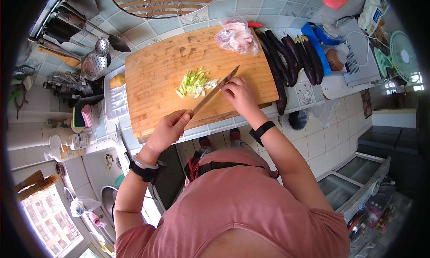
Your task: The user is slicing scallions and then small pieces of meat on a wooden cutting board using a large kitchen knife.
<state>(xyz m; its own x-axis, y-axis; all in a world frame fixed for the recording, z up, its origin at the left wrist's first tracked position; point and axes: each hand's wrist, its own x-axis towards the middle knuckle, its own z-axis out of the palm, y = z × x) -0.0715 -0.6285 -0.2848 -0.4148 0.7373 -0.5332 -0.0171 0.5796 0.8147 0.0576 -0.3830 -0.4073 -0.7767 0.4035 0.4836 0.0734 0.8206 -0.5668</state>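
Note:
My left hand (169, 128) grips the handle of a kitchen knife (210, 96), whose blade slants up to the right over a wooden cutting board (154, 76). The bent fingers of my right hand (240, 93) touch the blade near its far part; whether they pinch a small piece is hidden. Left of the blade lies a small heap of sliced green and white vegetable (193, 82), perhaps scallion, with white bits (211, 83) beside the steel. A clear plastic bag of raw meat (237, 36) rests at the board's far right corner.
Several eggplants (282, 58) lie right of the board, beside a blue box (315, 43). On the left are a white tray (116, 105) with a potato (117, 80), hanging ladles (94, 65), and a second knife (121, 142) by the sink (100, 164). The counter's edge runs before me.

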